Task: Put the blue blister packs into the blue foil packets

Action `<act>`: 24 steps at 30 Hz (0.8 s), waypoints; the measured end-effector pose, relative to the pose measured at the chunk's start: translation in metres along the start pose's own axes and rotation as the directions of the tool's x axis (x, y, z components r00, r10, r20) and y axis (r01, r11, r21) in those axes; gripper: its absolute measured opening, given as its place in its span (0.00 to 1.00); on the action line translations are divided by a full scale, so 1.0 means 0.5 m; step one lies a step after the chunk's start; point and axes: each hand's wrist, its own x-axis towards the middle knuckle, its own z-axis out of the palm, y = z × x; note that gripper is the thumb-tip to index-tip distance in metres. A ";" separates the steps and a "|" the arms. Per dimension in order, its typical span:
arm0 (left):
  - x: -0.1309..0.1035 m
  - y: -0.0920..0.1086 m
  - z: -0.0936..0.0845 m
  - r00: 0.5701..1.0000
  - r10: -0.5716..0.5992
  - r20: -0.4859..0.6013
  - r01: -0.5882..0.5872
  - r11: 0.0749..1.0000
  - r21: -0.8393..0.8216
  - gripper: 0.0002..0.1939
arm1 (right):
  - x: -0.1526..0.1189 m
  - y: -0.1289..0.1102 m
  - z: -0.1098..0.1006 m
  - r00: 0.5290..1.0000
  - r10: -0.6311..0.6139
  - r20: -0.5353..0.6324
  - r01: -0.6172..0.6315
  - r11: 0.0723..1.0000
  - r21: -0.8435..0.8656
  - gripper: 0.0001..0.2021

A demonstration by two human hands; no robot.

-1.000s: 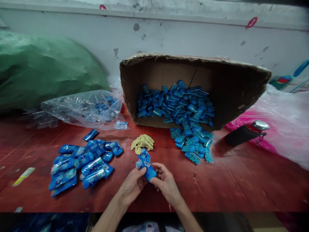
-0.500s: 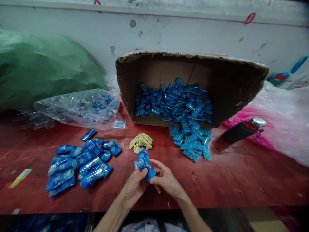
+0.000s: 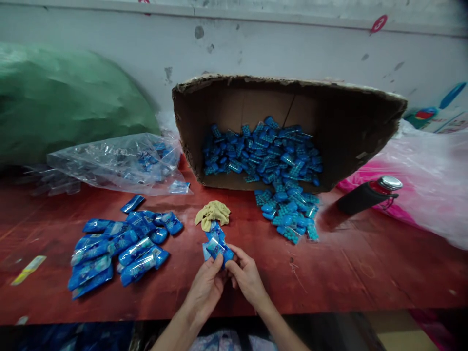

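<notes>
Just above the table's near part, both hands are closed on a small blue printed packet (image 3: 219, 247). My left hand (image 3: 206, 285) pinches its lower left side, thumb on top. My right hand (image 3: 248, 278) grips the lower right edge with thumb and fingers; the packet's bottom is hidden by the fingers. Directly beyond it, a flat blue packet (image 3: 215, 229) lies partly under a crumpled yellow cloth-like piece (image 3: 213, 213). Filled blue packets (image 3: 127, 243) are heaped left of my hands. Small clear blue-capped containers with blue beads (image 3: 290, 212) spill onto the table ahead to the right.
A cardboard box (image 3: 365, 131) lies on its side, holding many such containers. A clear plastic bag (image 3: 98, 163) and a large green sack (image 3: 73, 97) are at left. A dark bottle (image 3: 360, 199) and a pink-white plastic bag (image 3: 420, 180) stand right on the red table (image 3: 329, 278).
The round blue end that showed between my fingers is no longer visible; the packet's glossy face now shows instead. My right hand has drawn slightly left and closed in on the packet.
</notes>
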 end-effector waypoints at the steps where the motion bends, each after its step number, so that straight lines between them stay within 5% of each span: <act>1: -0.001 0.002 -0.001 1.000 -0.009 0.020 0.009 1.000 0.006 0.07 | 0.002 -0.001 -0.003 0.998 0.032 0.046 -0.033 0.999 0.031 0.20; 8: -0.007 -0.005 -0.005 1.000 -0.027 0.013 0.027 0.999 0.025 0.07 | 0.004 -0.004 0.001 0.988 0.078 0.132 -0.075 0.997 -0.026 0.22; 12: -0.027 0.084 -0.017 0.976 0.068 -0.208 -0.085 0.994 -0.070 0.07 | 0.013 -0.020 -0.006 0.989 -0.076 0.125 0.108 0.958 -0.265 0.19; 16: -0.058 0.226 -0.044 0.822 0.368 -0.435 -0.442 0.893 -0.079 0.23 | 0.042 -0.054 -0.024 0.948 -0.299 0.111 0.303 0.738 -0.603 0.13; 18: -0.063 0.258 -0.059 0.747 0.445 -0.493 -0.500 0.866 0.023 0.18 | 0.068 -0.069 -0.023 0.936 -0.321 0.141 0.320 0.615 -0.721 0.14; 21: -0.045 0.238 -0.072 0.768 0.450 -0.455 -0.409 0.892 0.192 0.10 | 0.123 -0.088 -0.004 0.938 -0.315 0.142 0.273 0.425 -0.863 0.20; 24: 0.000 0.186 -0.068 0.791 0.500 -0.351 -0.334 0.835 0.437 0.14 | 0.189 -0.099 0.019 0.970 -0.232 0.071 0.129 0.244 -0.961 0.22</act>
